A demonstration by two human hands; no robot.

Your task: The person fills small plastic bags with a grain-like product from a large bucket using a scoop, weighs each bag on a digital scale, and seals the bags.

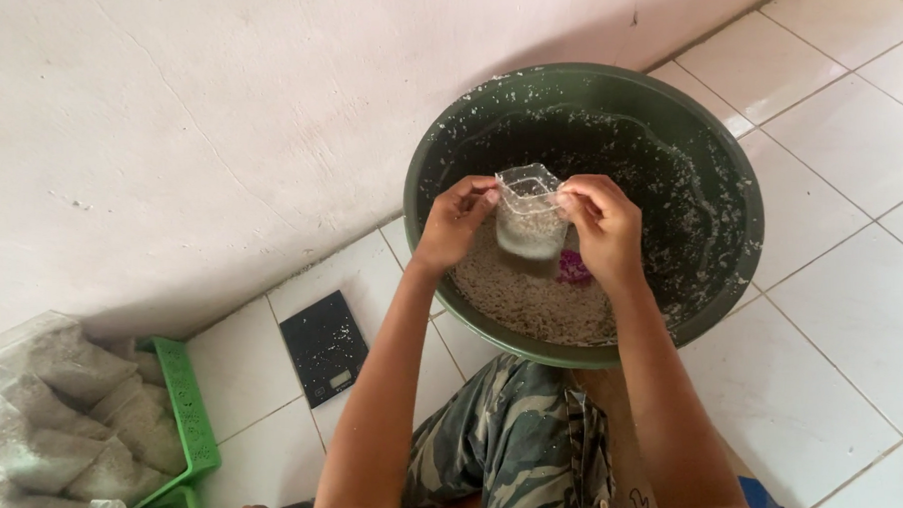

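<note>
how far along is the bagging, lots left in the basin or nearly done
Done: a pile of filled clear bags sits in the green basket by the wall. In hand: the left hand and right hand hold a small clear bag open over the green basin, partly filled. Left: a layer of grain covers the basin's near side; the black scale sits bare.

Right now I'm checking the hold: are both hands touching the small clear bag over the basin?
Touching. The head view shows the left hand and right hand each pinching a top edge of the small clear bag, holding it open.
</note>
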